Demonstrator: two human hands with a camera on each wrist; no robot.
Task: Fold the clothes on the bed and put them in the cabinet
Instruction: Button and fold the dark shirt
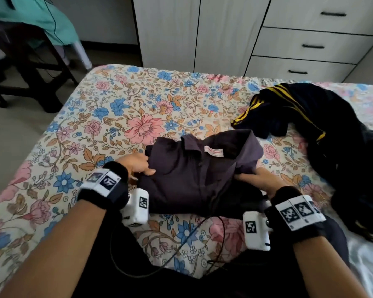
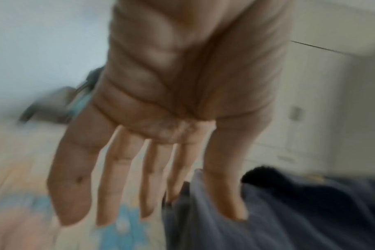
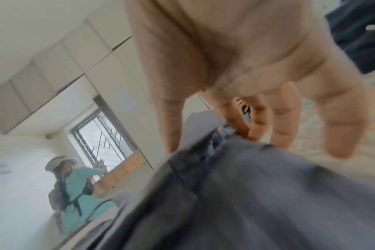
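Note:
A folded dark grey-purple shirt [image 1: 194, 175] with a white neck label lies on the floral bed [image 1: 121, 108], right in front of me. My left hand [image 1: 143, 166] is at its left edge, fingers straight and spread. In the blurred left wrist view the left hand [image 2: 173, 177] has its thumb on the shirt [image 2: 278, 219] and its other fingers over the sheet. My right hand [image 1: 254, 178] grips the shirt's right edge. In the right wrist view the right hand [image 3: 203, 132] bunches the shirt [image 3: 246, 194] between thumb and index finger.
A crumpled navy garment with yellow stripes [image 1: 306, 117] lies on the bed to the right. The white cabinet [image 1: 194, 29] and its drawers [image 1: 310, 46] stand beyond the bed's far edge. A dark chair [image 1: 30, 67] draped in teal cloth stands far left. A black cable [image 1: 181, 244] crosses the near sheet.

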